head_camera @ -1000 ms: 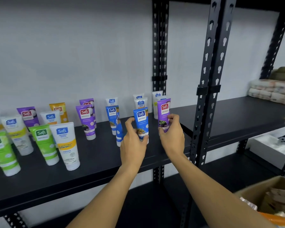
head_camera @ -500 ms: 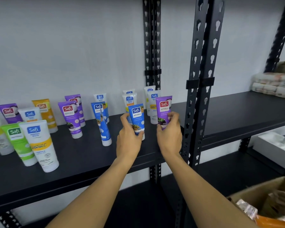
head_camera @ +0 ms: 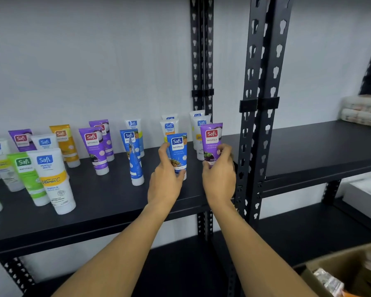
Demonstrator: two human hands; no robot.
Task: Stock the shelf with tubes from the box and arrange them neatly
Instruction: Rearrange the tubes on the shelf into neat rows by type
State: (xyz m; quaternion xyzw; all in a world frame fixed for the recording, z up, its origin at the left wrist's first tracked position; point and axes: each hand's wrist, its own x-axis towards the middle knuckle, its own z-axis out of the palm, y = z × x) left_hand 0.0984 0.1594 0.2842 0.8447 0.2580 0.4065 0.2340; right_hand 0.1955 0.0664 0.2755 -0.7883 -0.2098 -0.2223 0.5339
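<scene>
Left hand: your left hand [head_camera: 166, 179] grips a blue tube [head_camera: 178, 152] standing on the shelf [head_camera: 107, 202], just left of the black upright post [head_camera: 253, 125].
Right hand: your right hand [head_camera: 219, 174] pinches a purple tube [head_camera: 211, 142], closer to that post.
Done: many tubes already stand left of the post, in loose rows.
Left: 1 blue tube [head_camera: 135, 161] leans; spacing is uneven; the box [head_camera: 341, 273] below right of the post seems to hold more stock.
</scene>
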